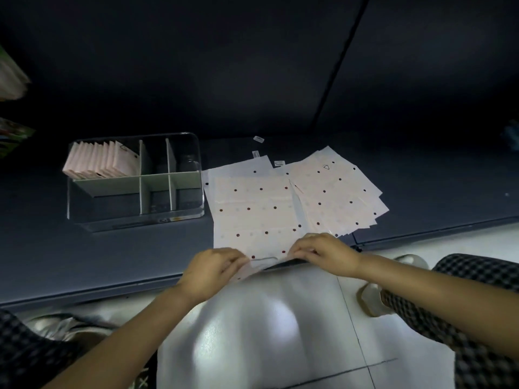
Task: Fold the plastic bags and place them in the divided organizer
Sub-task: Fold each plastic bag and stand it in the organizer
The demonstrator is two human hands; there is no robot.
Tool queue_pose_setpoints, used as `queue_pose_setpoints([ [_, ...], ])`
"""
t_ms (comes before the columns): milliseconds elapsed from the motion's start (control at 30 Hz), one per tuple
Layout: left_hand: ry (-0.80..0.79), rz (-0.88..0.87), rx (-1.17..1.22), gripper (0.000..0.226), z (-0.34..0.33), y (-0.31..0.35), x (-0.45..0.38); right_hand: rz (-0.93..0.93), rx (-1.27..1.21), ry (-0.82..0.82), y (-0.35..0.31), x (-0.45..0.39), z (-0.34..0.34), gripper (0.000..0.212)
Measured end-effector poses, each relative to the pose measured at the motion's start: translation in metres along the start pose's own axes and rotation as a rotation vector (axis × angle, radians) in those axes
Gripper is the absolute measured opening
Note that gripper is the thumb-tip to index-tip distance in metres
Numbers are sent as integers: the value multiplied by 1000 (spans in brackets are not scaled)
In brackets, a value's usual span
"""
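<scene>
A pale pink plastic bag [252, 209] with dark dots lies flat on the dark table, its near edge hanging over the table's front edge. My left hand [210, 272] pinches that near edge at the left, and my right hand [323, 252] pinches it at the right. A fanned stack of more dotted bags [337, 197] lies just to the right, partly under the first. The clear divided organizer [134, 217] stands to the left. Its back-left compartment holds several folded pink bags [101, 161] standing upright.
The dark table's front edge [84, 293] runs across below the organizer. Small white labels [258, 139] lie behind the bags. Colourful packaging [11, 80] shows at the far left. Below are a white tiled floor [280, 332], checkered clothing and a shoe [370, 299].
</scene>
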State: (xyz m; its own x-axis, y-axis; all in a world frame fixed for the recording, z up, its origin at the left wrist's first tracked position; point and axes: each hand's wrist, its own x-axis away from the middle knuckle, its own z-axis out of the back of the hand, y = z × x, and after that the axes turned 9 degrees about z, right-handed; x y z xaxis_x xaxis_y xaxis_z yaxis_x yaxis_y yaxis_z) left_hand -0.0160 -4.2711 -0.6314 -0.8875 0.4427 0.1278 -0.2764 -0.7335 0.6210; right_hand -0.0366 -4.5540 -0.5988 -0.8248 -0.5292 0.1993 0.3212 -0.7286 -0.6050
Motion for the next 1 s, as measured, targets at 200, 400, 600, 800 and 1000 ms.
queue_pose_setpoints([
  [200,449,80,390,28,25,27,-27,-129,-300,366,-1,-43,43,13],
  [400,423,113,303,31,24,13,-46,-382,-329,318,21,-98,55,11],
  [600,146,275,290,25,-2,-3,-45,-444,-591,-134,23,-88,52,22],
  [800,-232,290,315,20,-17,-14,-36,-489,-550,-257,32,-50,18,6],
  [1000,3,144,70,38,-12,-11,-31,-378,-510,16,30,-55,27,5],
])
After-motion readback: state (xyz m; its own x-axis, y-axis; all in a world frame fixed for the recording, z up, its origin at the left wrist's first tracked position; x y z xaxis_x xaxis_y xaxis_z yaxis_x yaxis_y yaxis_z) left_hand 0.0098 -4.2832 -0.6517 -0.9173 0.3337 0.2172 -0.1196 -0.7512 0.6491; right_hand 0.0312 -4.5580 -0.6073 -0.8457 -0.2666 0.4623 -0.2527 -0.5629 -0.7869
